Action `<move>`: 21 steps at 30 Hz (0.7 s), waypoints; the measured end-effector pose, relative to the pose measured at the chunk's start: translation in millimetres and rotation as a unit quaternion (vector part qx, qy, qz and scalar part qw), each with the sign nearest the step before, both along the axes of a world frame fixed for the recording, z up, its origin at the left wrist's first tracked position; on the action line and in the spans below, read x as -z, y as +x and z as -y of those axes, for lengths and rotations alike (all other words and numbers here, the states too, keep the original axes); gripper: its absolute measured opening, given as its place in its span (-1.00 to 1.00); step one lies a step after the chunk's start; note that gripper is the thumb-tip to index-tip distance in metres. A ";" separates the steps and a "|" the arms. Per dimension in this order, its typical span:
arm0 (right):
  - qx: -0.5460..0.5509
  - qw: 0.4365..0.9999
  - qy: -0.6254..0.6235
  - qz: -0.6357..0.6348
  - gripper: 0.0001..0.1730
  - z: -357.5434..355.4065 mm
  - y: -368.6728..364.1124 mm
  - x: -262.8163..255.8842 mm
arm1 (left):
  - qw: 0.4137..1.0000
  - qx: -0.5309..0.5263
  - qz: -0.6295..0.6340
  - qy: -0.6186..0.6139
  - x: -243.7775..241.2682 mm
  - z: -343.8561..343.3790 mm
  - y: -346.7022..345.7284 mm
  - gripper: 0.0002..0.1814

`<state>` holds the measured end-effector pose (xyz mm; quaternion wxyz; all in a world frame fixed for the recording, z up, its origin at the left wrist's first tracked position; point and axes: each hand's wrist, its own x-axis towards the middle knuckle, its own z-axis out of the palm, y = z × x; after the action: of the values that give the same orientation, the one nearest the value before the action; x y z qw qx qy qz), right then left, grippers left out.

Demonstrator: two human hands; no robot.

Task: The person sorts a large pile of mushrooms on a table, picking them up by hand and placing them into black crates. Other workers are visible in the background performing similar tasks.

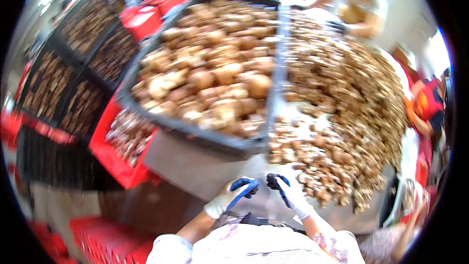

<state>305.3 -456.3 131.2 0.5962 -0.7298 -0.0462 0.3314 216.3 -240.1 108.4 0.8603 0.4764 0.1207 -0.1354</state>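
Both my hands wear white knit gloves with blue-coated palms and fingers. My left hand (240, 192) is curled above the near part of the metal table (198, 170), in front of my body. Close to its right is my right hand (287, 192), also curled, beside the near edge of a wide heap of small brown mushrooms (344, 146). I see nothing held in either hand, but blur and the bent fingers hide the palms. Beyond my hands stands a dark grey plastic crate (205, 137), filled with larger brown-capped mushrooms (220, 69).
A red crate (100, 137) of mushroom pieces sits left, below the grey crate. Black crates (82, 66) of brown pieces stand farther left. Red crates (110, 238) lie low at left; a red container (143, 22) stands behind. A person (361, 11) works across the heap, others at right (427, 99).
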 end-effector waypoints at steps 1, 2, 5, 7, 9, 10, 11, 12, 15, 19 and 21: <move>0.019 0.998 -0.031 0.056 -0.67 23.7 6.2 3.6 | 0.999 0.019 0.004 0.026 -9.1 18.2 15.7 -0.73; 0.036 0.994 -0.052 0.085 -0.67 41.8 10.6 -1.0 | 0.998 0.044 0.011 0.051 -18.6 31.0 29.8 -0.74; 0.088 0.975 -0.108 0.176 -0.69 93.6 17.6 -20.2 | 0.993 0.091 0.030 0.075 -16.5 73.6 73.5 -0.73; 0.053 0.924 -0.190 0.328 -0.70 128.2 21.2 -16.8 | 0.988 0.097 0.026 0.113 -18.7 98.0 102.2 -0.73; 0.140 0.962 -0.123 0.201 -0.70 151.5 29.9 -20.7 | 0.985 0.108 0.060 0.118 -17.2 115.6 133.7 -0.73; 0.148 0.957 -0.115 0.220 -0.70 164.0 36.5 -14.9 | 0.982 0.115 0.070 0.134 -22.3 121.8 150.3 -0.73; 0.154 0.952 -0.106 0.240 -0.71 175.2 44.3 -9.0 | 0.978 0.121 0.079 0.151 -27.8 127.3 167.3 -0.73; 0.181 0.965 -0.070 0.179 -0.71 176.1 59.6 -20.6 | 0.981 0.105 0.052 0.158 -30.3 131.5 182.2 -0.73; 0.163 0.923 -0.170 0.303 -0.71 193.8 111.0 -29.1 | 0.985 0.079 0.086 0.128 -34.6 145.6 234.1 -0.66; 0.168 0.846 -0.212 0.459 -0.53 179.5 215.9 -30.3 | 0.928 0.017 0.191 0.319 -4.3 148.4 302.9 -0.54; 0.163 0.760 -0.292 0.557 -0.46 169.2 268.9 -35.2 | 0.829 -0.002 0.283 0.483 -4.5 162.6 339.1 -0.40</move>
<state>574.2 -625.5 166.3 0.2689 -0.9209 -0.1514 -0.2382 555.4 -402.7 112.9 0.5170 0.8485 -0.0767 0.0824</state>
